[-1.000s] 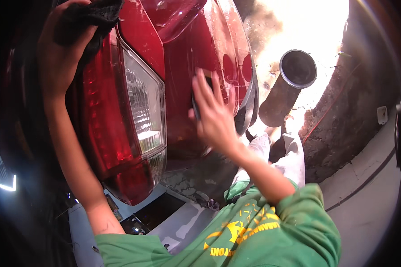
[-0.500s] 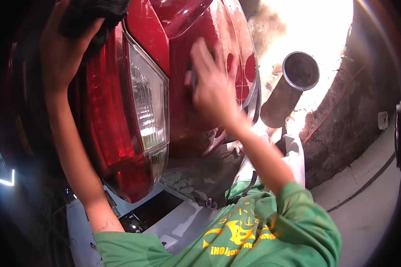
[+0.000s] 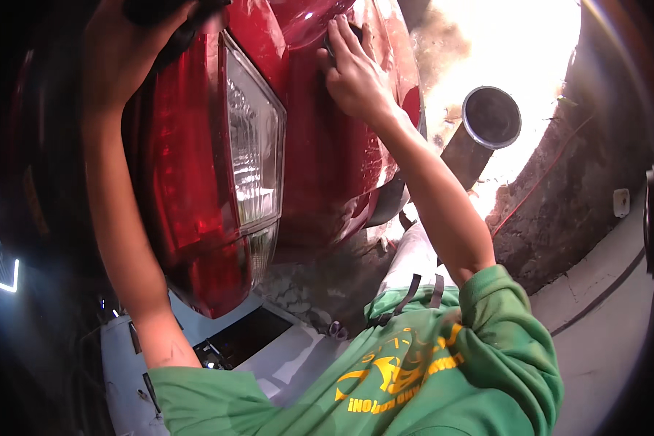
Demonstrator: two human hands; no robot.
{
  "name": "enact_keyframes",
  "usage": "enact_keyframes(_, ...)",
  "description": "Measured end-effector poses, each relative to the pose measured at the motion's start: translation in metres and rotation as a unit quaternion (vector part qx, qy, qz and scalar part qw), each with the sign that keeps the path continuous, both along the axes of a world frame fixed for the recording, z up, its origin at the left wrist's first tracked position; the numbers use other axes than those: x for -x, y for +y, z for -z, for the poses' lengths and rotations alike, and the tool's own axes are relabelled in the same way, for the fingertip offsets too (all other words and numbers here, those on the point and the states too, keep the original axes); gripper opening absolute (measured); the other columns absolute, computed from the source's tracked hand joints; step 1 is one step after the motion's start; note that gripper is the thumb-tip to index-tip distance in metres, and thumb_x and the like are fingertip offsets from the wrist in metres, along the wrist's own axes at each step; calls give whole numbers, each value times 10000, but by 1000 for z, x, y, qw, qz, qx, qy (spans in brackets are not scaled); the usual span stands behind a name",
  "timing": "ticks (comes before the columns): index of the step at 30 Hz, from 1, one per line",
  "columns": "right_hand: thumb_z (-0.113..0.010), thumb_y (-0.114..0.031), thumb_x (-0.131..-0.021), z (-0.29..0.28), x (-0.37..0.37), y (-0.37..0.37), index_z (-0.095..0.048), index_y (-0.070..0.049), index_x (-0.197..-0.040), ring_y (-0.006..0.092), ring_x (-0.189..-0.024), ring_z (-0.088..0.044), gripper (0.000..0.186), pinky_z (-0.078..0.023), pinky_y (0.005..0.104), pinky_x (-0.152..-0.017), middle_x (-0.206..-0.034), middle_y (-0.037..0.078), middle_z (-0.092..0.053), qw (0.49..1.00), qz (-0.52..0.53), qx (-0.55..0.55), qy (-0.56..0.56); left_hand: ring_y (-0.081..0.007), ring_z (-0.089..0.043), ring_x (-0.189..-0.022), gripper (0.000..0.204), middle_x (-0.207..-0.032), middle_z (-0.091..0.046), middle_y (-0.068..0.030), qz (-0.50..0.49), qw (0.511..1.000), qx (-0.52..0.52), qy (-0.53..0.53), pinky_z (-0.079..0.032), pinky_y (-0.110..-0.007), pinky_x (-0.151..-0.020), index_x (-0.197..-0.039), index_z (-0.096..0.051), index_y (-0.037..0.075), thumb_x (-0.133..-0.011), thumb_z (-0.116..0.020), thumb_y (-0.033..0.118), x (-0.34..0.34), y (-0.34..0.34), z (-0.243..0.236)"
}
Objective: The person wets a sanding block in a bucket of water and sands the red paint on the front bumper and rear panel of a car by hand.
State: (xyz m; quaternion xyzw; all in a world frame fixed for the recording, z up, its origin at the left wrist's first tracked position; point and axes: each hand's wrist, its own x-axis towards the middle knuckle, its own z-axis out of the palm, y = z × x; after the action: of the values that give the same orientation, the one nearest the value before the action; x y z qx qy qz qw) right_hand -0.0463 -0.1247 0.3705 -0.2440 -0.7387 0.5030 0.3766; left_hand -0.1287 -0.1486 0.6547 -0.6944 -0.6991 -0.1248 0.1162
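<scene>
In front of me is the rear corner of a red car, with a tail light (image 3: 189,160) of red and clear lenses. My right hand (image 3: 363,80) lies on the red body panel (image 3: 316,138) to the right of the light. Its fingers are bent over a small dark pad (image 3: 355,32), mostly hidden beneath them and pressed to the panel. Up at the top left, my left hand (image 3: 127,54) grips a black cloth (image 3: 182,35) above the tail light. That hand is partly in shadow, and the cloth runs out of the picture.
A dark open-topped cylinder (image 3: 490,116) stands at the right on brightly lit ground. Along the rough dark floor runs a thin red cord (image 3: 512,214). Behind me is a pale vehicle (image 3: 298,356). A bright angular lamp (image 3: 6,288) glows at the far left.
My right hand has moved up along the red panel, away from me. My left hand has shifted slightly right and up with the black cloth, and the view has shifted a little.
</scene>
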Motion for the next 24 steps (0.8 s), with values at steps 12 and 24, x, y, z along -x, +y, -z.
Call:
enact_keyframes(12,-540,-272,-982,-32,-17,-28,-423,-3,-1478,450,-1520,-154,576,-118,726,-1145,-1604,159,-341,999,-46,-28,-8,-98,-593,-923,373,-973,-607,-2,-84,932,143,-321,-487,-265,-842,-1090,-613,66,-752,-716,-56,81,4,-36)
enact_keyframes(24,-445,-206,-1023,24,-2,19,-396,69,-1464,489,-1468,-257,522,-193,644,-1188,-1573,225,-361,999,-16,-42,25,-105,-618,-908,352,-962,-642,-9,55,997,-35,32,-501,-249,-814,-1094,-627,64,-778,-732,-48,12,-4,19)
